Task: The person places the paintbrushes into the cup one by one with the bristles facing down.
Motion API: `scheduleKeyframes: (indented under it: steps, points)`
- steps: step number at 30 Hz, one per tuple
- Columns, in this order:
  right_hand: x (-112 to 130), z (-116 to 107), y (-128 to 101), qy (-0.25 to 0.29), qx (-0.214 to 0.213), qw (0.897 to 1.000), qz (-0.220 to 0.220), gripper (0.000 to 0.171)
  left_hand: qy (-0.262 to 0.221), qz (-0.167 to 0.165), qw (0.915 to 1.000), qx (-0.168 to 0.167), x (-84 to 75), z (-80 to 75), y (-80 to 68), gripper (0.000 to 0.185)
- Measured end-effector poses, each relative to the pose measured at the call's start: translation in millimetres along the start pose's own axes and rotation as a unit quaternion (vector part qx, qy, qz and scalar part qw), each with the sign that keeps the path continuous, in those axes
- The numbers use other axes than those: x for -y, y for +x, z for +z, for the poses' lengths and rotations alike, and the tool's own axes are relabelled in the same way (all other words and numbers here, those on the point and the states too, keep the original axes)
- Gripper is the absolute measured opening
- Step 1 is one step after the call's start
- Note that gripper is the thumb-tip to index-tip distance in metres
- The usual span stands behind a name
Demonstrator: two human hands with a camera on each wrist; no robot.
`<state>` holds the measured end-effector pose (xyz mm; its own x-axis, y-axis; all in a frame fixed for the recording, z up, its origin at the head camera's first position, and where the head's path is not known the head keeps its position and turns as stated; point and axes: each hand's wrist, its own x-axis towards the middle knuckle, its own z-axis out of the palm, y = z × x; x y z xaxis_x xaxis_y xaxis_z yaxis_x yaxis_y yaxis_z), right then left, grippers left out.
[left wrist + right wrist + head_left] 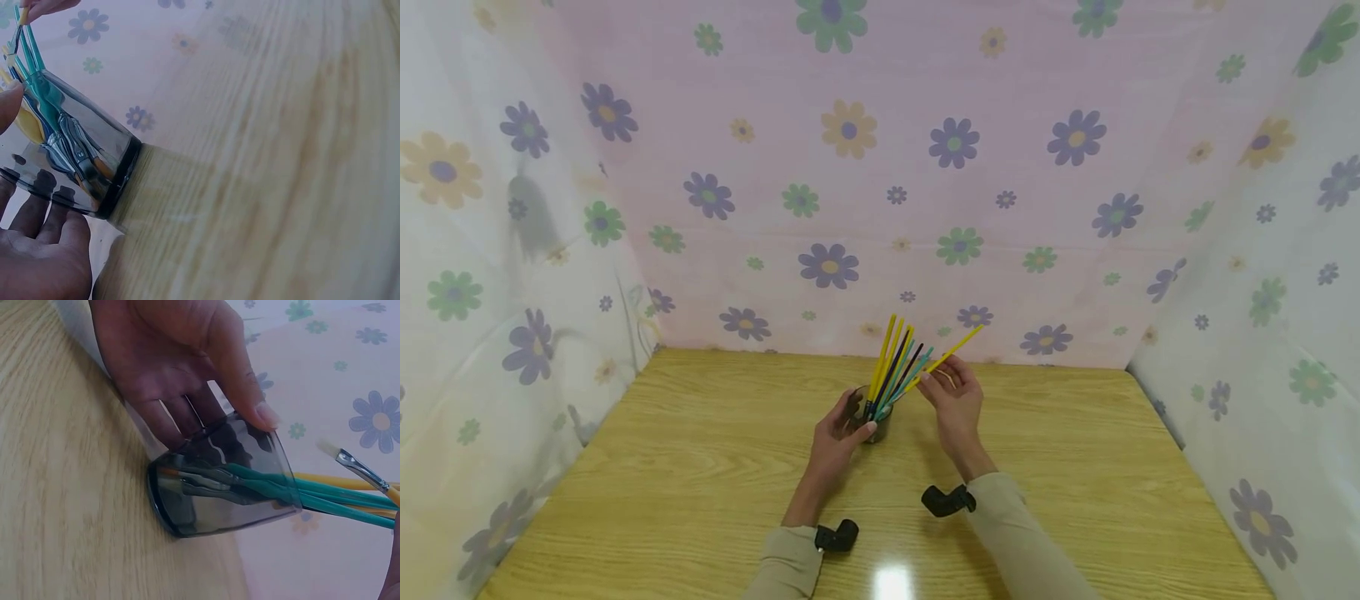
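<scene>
A dark glass cup (pixel 876 423) stands mid-table with several yellow, teal and black paintbrushes (pixel 891 362) fanned out of it. My left hand (pixel 856 422) grips the cup from the left, thumb on the near rim. In the right wrist view the left hand's fingers (pixel 187 412) wrap the glass (pixel 219 487), and teal handles (pixel 325 495) lie inside it. My right hand (pixel 936 378) pinches one yellow paintbrush (pixel 953 350), held slanted just right of the cup. Its bristle tip and ferrule (pixel 353 464) sit just outside the cup's mouth. The left wrist view shows the cup (pixel 87 156) against my palm (pixel 44 256).
The wooden table (pixel 700 467) is boxed in by flower-print curtains at the back (pixel 880 183) and on both sides. Bare wood lies left, right and in front of the cup. Black wrist mounts (pixel 947 500) sit on both sleeves.
</scene>
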<state>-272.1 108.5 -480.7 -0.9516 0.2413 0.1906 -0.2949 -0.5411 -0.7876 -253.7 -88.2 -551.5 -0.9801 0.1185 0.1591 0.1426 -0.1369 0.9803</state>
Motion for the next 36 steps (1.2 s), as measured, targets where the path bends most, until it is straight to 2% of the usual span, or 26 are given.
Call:
scheduleKeyframes:
  steps: [12, 23, 28, 36]
  points:
    - [-20, 6, -3, -0.035, 0.003, 0.999, -0.028, 0.038, 0.000, 0.011, 0.9999, 0.001, -1.1, 0.5, 0.1, 0.076]
    - [-26, 12, -4, -0.071, 0.015, 0.996, -0.057, 0.041, 0.007, 0.000, 1.0000, -0.004, -0.6, -0.4, 0.5, 0.076]
    - [-30, 12, -6, -0.085, 0.030, 0.994, -0.064, 0.036, 0.010, 0.001, 0.9999, -0.006, -2.0, 0.0, 0.6, 0.076]
    - [-35, 8, -10, -0.143, 0.045, 0.987, -0.053, 0.028, 0.016, 0.005, 0.9999, 0.001, -1.9, -0.3, 0.8, 0.075]
